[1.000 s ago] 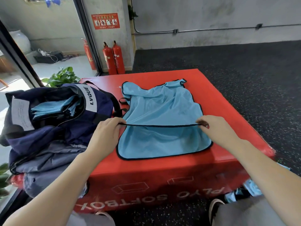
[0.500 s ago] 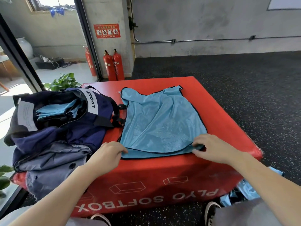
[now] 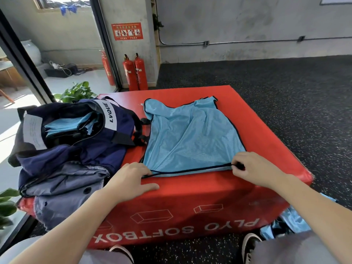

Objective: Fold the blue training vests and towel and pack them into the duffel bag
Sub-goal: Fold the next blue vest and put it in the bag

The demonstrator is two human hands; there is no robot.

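Head view: hands (image 3: 192,174) pinching vest (image 3: 192,138) hem

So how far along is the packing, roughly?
Partly done: folded blue vests already sit inside the open duffel bag. In hand: the left hand and right hand pinch the near hem of a vest spread on the red softbox. More blue fabric waits on the floor.

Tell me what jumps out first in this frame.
The light blue vest spread flat on the red soft box at centre, with the left hand and right hand pinching its near hem corners. Left of it sits the open navy duffel bag, blue fabric already inside.
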